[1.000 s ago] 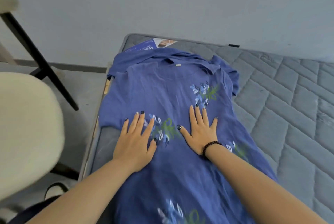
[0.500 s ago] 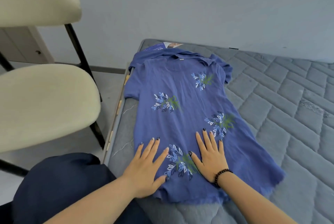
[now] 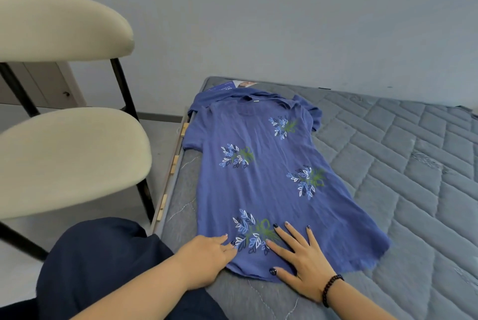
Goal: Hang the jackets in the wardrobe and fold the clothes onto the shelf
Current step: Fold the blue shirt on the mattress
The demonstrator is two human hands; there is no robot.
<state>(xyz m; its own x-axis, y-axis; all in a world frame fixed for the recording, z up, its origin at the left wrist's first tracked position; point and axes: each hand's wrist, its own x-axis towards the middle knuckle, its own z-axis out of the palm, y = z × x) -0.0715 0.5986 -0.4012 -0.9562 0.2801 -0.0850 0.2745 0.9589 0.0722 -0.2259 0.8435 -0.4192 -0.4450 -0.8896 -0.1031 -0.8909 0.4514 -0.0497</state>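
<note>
Nearest, the left hand and right hand lie flat, fingers straight, pressing the bottom hem of the blue shirt and gripping nothing. The shirt lies spread along the left edge of the grey mattress, with bare quilting to its right. A cream chair crowds the left side. White and blue leaf sprigs dot the shirt; its collar lies farthest, near the wall.

Shirt flat on mattress; chair left.

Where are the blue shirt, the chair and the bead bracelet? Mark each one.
blue shirt [image 3: 261, 187]: head view, plain fabric mid-body.
chair [image 3: 64, 159]: head view, cream seat cushion.
bead bracelet [image 3: 331, 289]: head view, beads on the right wrist.
</note>
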